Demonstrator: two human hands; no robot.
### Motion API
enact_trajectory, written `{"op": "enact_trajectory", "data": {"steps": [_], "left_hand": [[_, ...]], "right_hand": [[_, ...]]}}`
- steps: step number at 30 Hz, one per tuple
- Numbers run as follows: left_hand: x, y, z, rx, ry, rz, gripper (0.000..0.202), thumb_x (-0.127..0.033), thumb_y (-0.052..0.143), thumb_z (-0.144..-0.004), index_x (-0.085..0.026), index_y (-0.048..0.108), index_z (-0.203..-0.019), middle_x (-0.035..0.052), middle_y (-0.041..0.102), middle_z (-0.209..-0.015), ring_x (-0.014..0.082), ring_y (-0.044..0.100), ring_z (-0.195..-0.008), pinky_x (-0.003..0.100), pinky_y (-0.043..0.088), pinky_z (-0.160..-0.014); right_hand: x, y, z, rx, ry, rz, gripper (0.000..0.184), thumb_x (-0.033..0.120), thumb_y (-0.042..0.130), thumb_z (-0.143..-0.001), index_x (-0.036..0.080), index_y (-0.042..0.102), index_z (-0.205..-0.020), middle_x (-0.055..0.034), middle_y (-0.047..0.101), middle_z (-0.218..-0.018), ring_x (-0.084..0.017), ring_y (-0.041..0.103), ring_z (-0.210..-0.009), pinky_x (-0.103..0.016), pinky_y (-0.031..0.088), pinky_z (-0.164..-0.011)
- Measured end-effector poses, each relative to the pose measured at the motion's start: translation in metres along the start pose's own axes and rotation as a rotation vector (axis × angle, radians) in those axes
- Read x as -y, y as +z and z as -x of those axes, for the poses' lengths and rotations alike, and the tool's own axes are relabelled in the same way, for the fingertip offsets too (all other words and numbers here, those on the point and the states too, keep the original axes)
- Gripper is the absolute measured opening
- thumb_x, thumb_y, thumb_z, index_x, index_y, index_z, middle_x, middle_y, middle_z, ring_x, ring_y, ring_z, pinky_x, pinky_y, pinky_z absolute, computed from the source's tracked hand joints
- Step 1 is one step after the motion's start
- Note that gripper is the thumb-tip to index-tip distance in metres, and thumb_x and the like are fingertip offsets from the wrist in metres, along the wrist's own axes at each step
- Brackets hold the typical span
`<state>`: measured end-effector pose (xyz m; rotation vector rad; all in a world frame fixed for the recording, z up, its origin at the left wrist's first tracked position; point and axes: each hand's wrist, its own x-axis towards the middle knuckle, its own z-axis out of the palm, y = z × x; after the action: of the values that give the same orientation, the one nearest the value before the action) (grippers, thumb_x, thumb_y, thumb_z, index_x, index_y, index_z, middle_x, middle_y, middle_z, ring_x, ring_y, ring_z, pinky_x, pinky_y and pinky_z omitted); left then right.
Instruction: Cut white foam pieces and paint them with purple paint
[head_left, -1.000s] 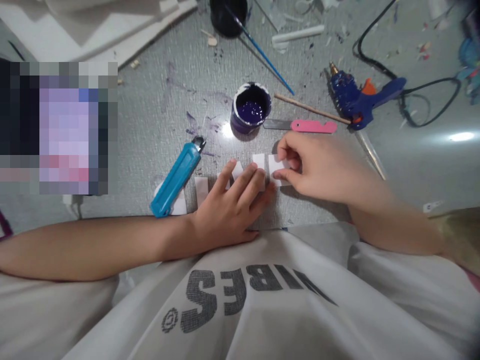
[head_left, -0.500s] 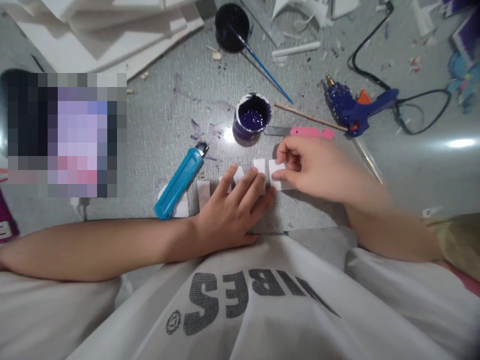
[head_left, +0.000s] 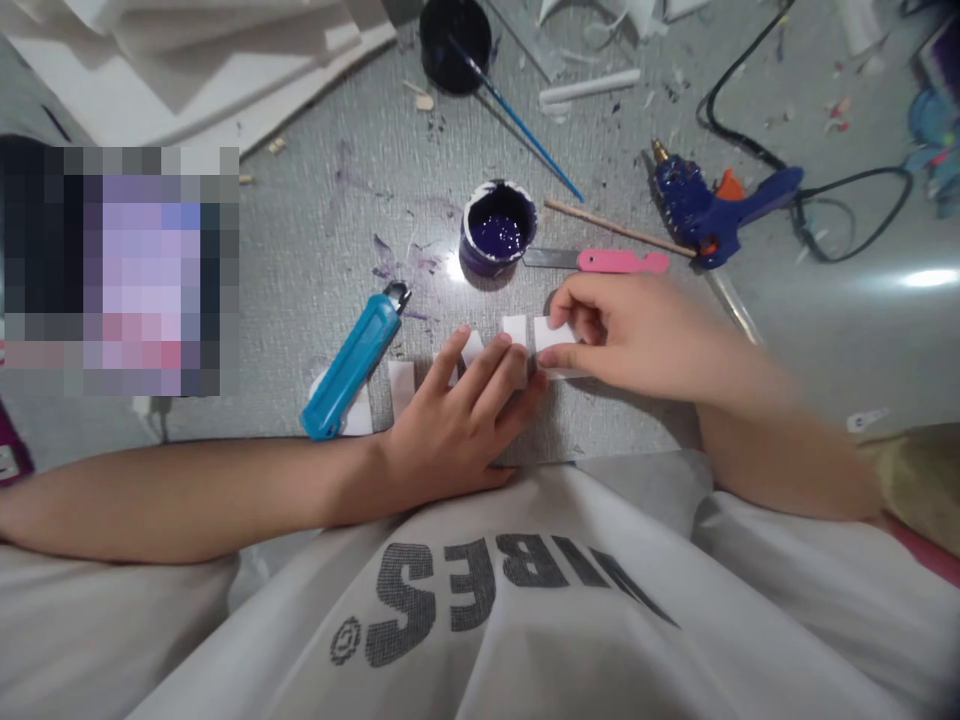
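My left hand lies palm down on the table, fingers spread over a row of small white pieces. One white strip shows past its fingertips, and another white strip lies to its left. My right hand is curled, thumb and forefinger closed on a white rectangular piece at the row's right end; part of that piece is hidden under the hand. To the left, a blue box cutter rests across a white scrap.
Ahead stands a pot of purple paint. Beside it are a pink-handled blade, a wooden stick and a blue brush resting in a black dish. A corded glue gun lies right; white sheets are stacked back left.
The view has shifted slightly. Both hands stay in nearly the same place, the right thumb a little lower along the white piece.
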<state>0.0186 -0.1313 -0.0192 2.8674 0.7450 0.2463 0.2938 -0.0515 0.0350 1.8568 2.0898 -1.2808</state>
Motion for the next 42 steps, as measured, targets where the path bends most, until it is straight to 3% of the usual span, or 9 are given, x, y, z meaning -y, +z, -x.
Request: {"op": "enact_trajectory", "data": {"steps": [4, 9, 14, 20, 23, 28, 32, 38, 42], "left_hand": [[-0.002, 0.002, 0.000, 0.034, -0.034, 0.050, 0.115, -0.076, 0.102, -0.096, -0.013, 0.062, -0.184, 0.0295, 0.069, -0.184, 0.0548, 0.068, -0.169, 0.076, 0.049, -0.146], [0.000, 0.002, 0.000, 0.050, -0.028, 0.098, 0.116, -0.074, 0.102, -0.096, -0.013, 0.061, -0.185, 0.0300, 0.068, -0.184, 0.0563, 0.064, -0.173, 0.078, 0.048, -0.146], [0.001, 0.001, 0.000, 0.051, -0.011, 0.068, 0.118, -0.076, 0.102, -0.096, -0.010, 0.060, -0.184, 0.0315, 0.068, -0.184, 0.0562, 0.066, -0.170, 0.078, 0.048, -0.146], [0.001, 0.002, -0.001, 0.010, -0.007, 0.027, 0.114, -0.078, 0.101, -0.095, -0.010, 0.065, -0.179, 0.0316, 0.071, -0.181, 0.0547, 0.069, -0.168, 0.076, 0.051, -0.144], [0.001, 0.001, -0.002, 0.008, -0.002, 0.018, 0.116, -0.078, 0.102, -0.094, -0.009, 0.064, -0.179, 0.0320, 0.072, -0.179, 0.0544, 0.071, -0.166, 0.076, 0.053, -0.142], [-0.001, 0.002, -0.001, 0.041, -0.016, 0.038, 0.117, -0.077, 0.102, -0.095, -0.011, 0.061, -0.182, 0.0308, 0.069, -0.183, 0.0556, 0.067, -0.171, 0.077, 0.051, -0.145], [-0.002, 0.003, 0.001, 0.069, -0.036, 0.051, 0.122, -0.074, 0.105, -0.093, -0.011, 0.057, -0.185, 0.0305, 0.066, -0.185, 0.0571, 0.063, -0.174, 0.080, 0.048, -0.147], [0.000, 0.006, 0.004, 0.025, -0.024, 0.047, 0.119, -0.074, 0.103, -0.094, -0.012, 0.057, -0.184, 0.0319, 0.067, -0.182, 0.0564, 0.063, -0.174, 0.080, 0.049, -0.147], [0.000, 0.011, 0.005, 0.013, -0.031, 0.015, 0.115, -0.076, 0.101, -0.095, -0.014, 0.060, -0.183, 0.0311, 0.069, -0.181, 0.0551, 0.065, -0.173, 0.080, 0.050, -0.146]], "right_hand": [[0.015, 0.004, -0.001, -0.026, 0.073, 0.086, 0.033, 0.027, 0.101, -0.091, 0.027, 0.068, -0.095, 0.0038, 0.070, -0.080, -0.023, 0.067, -0.080, -0.039, 0.037, -0.077], [0.014, 0.006, -0.002, -0.048, 0.009, 0.119, 0.035, 0.026, 0.097, -0.092, 0.028, 0.062, -0.096, 0.0029, 0.069, -0.081, -0.023, 0.062, -0.077, -0.039, 0.034, -0.076], [0.004, 0.007, -0.003, -0.077, -0.042, 0.127, 0.034, 0.034, 0.098, -0.093, 0.028, 0.064, -0.097, 0.0031, 0.069, -0.081, -0.021, 0.060, -0.077, -0.039, 0.034, -0.075], [-0.022, -0.003, -0.005, 0.041, -0.108, -0.141, 0.031, 0.054, 0.090, -0.104, 0.030, 0.072, -0.098, 0.0005, 0.073, -0.085, -0.021, 0.064, -0.078, -0.041, 0.043, -0.075], [-0.021, -0.005, -0.005, 0.033, -0.092, -0.063, 0.028, 0.043, 0.096, -0.097, 0.029, 0.072, -0.095, 0.0016, 0.073, -0.083, -0.020, 0.064, -0.078, -0.041, 0.040, -0.075], [0.009, -0.003, -0.004, 0.012, 0.030, 0.172, 0.032, 0.023, 0.096, -0.092, 0.026, 0.065, -0.086, 0.0027, 0.073, -0.082, -0.020, 0.061, -0.080, -0.039, 0.033, -0.077], [0.019, -0.002, -0.004, 0.030, 0.031, 0.252, 0.031, 0.021, 0.088, -0.098, 0.025, 0.061, -0.085, 0.0033, 0.069, -0.077, -0.019, 0.055, -0.075, -0.039, 0.027, -0.078], [-0.011, -0.008, -0.010, 0.057, -0.138, 0.038, 0.033, 0.035, 0.090, -0.099, 0.025, 0.061, -0.087, 0.0040, 0.065, -0.082, -0.017, 0.056, -0.081, -0.038, 0.030, -0.080], [-0.005, -0.008, -0.011, 0.034, -0.108, 0.121, 0.042, 0.035, 0.093, -0.096, 0.025, 0.055, -0.082, 0.0046, 0.059, -0.077, -0.016, 0.051, -0.076, -0.038, 0.028, -0.078]]}}
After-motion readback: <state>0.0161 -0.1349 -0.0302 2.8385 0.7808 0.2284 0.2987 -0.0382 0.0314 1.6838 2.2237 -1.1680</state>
